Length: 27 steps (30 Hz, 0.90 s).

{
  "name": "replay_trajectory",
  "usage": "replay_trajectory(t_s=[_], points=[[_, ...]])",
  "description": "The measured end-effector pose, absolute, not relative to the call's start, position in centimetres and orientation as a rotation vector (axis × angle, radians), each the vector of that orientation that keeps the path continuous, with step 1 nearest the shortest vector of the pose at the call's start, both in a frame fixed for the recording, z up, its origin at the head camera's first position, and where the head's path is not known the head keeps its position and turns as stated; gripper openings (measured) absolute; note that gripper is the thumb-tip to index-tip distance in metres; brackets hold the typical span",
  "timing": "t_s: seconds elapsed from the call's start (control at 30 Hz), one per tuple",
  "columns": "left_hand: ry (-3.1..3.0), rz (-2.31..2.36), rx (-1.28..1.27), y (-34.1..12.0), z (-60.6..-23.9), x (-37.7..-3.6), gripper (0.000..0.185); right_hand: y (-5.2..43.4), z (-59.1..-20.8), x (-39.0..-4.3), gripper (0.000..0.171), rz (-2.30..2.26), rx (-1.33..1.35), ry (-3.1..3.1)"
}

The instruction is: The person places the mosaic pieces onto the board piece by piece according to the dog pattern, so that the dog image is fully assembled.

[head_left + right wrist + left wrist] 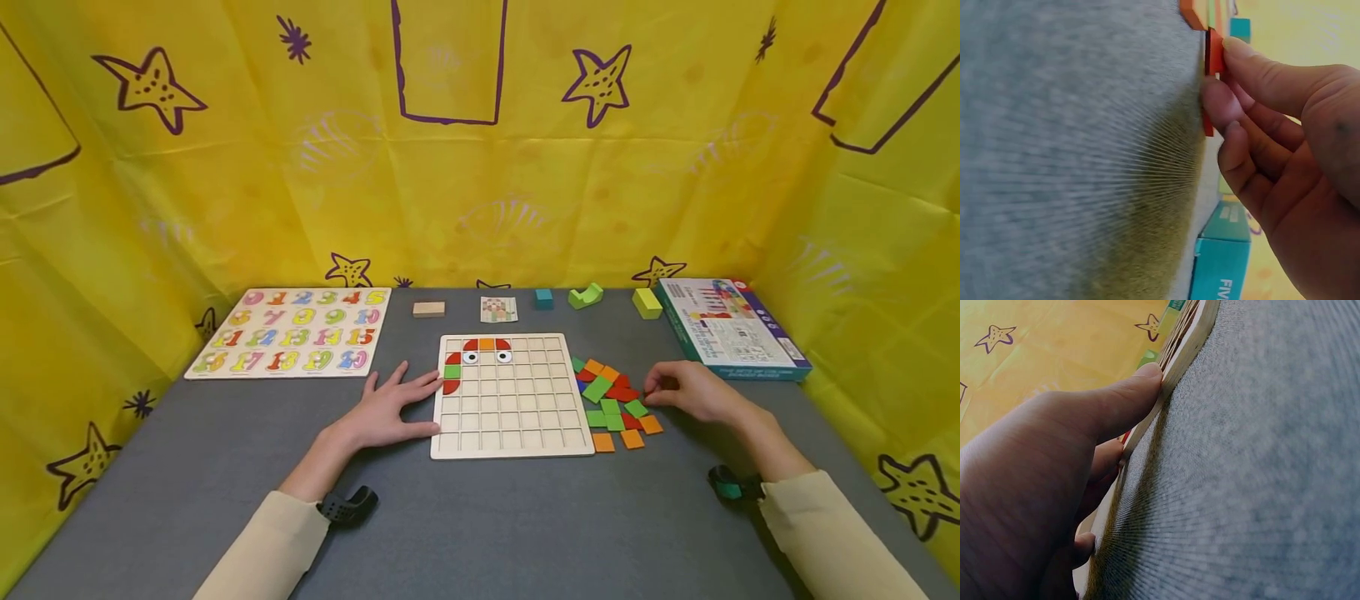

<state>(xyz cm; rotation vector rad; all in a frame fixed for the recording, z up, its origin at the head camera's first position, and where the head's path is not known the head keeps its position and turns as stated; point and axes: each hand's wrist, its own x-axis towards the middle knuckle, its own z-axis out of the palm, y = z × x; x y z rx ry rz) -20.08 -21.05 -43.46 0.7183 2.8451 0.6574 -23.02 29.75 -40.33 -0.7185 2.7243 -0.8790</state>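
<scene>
A pale wooden grid board (517,408) lies flat. Red, orange and green tiles and two eye tiles (504,357) sit in its upper left squares. Fingers spread, my left hand (386,410) rests against the board's left edge, with the thumb near its lower left corner; the left wrist view shows the thumb (1129,394) on the board's rim. At the right side of a heap of loose tiles (611,408) is my right hand (693,392). Between its thumb and curled forefinger it pinches a red tile (1216,53), low over the table, partly hidden by the fingers.
A number puzzle board (288,333) lies at the back left, and a teal-sided box (735,329) at the back right. Along the back stand a wooden block (429,309), a picture card (498,309), a blue cube (543,298), a green curved block (586,296) and a yellow-green block (647,303).
</scene>
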Motion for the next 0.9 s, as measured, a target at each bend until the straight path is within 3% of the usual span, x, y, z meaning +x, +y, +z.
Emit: replay_trajectory(t_s=[0.33, 0.9], points=[[2.849, 0.647, 0.731, -21.2, -43.6, -20.2, 0.082, 28.2, -39.1, -23.7, 0.01, -0.92, -0.671, 2.725], [2.852, 0.657, 0.738, -21.2, -43.6, -20.2, 0.082, 20.4, -38.7, -26.4, 0.009, -0.965, -0.753, 2.694]])
